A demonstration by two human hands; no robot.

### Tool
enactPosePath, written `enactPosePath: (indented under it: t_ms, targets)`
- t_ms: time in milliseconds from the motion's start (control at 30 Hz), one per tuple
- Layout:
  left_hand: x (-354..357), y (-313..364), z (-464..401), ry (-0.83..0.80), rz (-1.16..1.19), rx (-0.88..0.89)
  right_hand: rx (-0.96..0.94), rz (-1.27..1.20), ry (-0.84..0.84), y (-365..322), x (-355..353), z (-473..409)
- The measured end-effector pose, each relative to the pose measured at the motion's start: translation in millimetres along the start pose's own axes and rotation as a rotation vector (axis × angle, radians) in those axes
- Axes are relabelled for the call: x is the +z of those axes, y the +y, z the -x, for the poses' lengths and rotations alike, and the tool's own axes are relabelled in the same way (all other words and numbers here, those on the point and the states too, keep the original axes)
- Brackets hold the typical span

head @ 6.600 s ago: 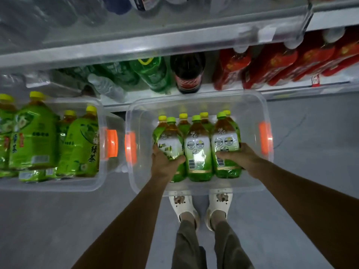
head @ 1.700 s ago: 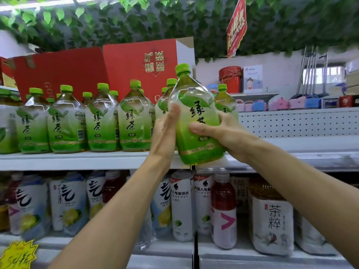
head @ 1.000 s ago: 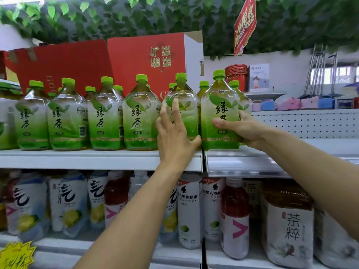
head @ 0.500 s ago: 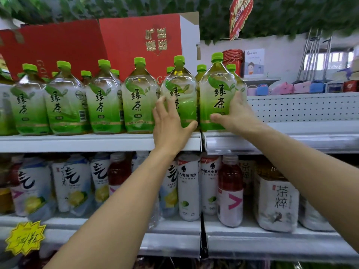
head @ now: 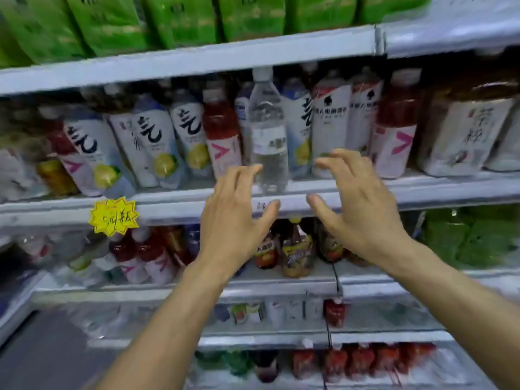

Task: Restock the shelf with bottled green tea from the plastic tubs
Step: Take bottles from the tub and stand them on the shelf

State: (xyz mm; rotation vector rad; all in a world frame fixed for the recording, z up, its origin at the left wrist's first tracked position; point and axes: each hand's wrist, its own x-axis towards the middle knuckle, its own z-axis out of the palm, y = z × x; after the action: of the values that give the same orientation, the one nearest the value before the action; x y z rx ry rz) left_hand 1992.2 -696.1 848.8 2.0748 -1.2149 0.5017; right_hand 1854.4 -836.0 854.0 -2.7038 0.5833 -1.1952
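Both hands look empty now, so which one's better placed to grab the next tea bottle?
Neither clearly: left hand and right hand hang open, level, side by side before the shelf. No tub shows.

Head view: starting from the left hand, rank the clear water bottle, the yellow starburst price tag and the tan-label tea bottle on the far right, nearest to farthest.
From the left hand:
1. Clear water bottle, just above its fingers, middle shelf.
2. Yellow starburst price tag, on the shelf edge to its left.
3. Tan-label tea bottle, far right, beyond the right hand.
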Motion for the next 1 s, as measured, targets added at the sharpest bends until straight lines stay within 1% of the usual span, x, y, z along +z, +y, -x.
enactPosePath:
  t_ms: [133, 233, 300, 433, 500, 533, 667, 733, 800, 900, 1000]
  targets:
    - [27.5, -67.1, 80.4, -0.256, 0.081, -0.198, 0.169, -0.052, -0.277, -17.7, 64.5, 74.0]
    - [56.4, -113.6, 150.2, -0.465, 0.192, -0.388, 0.373, -0.102, -0.497, -17.5, 111.4, 142.6]
    - [78.1, -136.7, 195.9, -0.568, 0.239, -0.53, 0.522, -0.148, -0.661, -12.3, 139.0, 192.7]
    - [132.1, -171.6, 283.6, -0.733, 0.317, -0.795, 0.769, -0.186, -0.935, -2.9, 195.0, 287.2]
    - [163.7, -188.7, 329.6, -0.781, 0.359, -0.927, 0.887, -0.196, -1.055, -0.9, 225.9, 330.9]
    - [179.9, -197.3, 353.2, -0.806, 0.361, -0.993, 0.928, -0.208, -1.124, 0.7, 242.5, 352.3]
    - [229.7, -219.1, 430.0, -0.909, 0.393, -1.261, 1.044, -0.261, -1.313, 7.5, 303.9, 432.1]
    - [250.9, -227.5, 456.3, -0.937, 0.386, -1.362, 1.096, -0.258, -1.368, 10.2, 329.0, 458.4]
    - [272.4, -235.7, 477.4, -0.968, 0.373, -1.424, 1.18, -0.262, -1.371, 12.0, 351.6, 479.4]
    - [304.4, -245.2, 500.4, -1.021, 0.353, -1.436, 1.255, -0.28, -1.367, 16.0, 382.9, 504.3]
    - [336.6, -244.6, 515.4, -1.007, 0.393, -1.449, 1.325, -0.236, -1.323, 27.1, 411.4, 521.5]
